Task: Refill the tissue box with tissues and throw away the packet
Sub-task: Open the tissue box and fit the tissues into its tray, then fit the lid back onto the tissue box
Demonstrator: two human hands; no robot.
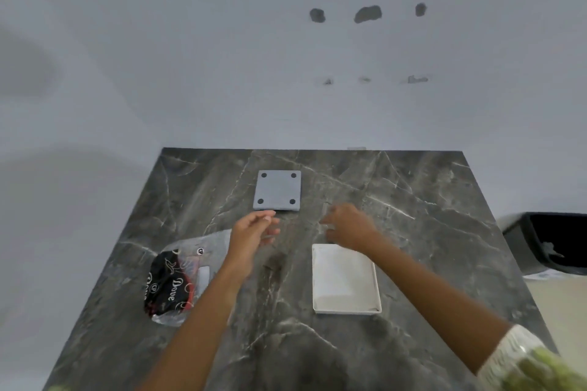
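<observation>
While both arms reach out over the dark marble worktop (413,200), I see the left hand (254,233) hovering with fingers loosely spread, gripping nothing. Motion blur smears the right hand (347,225), so I cannot tell whether it grips anything. A grey square tissue box (277,190) lies just beyond the hands, its underside with four dark pads facing up. Nearer me sits a white tray of tissues (345,279); the crumpled packet (178,282) lies left. A black bin (552,244) stands at right.

Soft even daylight, motion-blurred hands (254,232), wide-angle edge distortion.
</observation>
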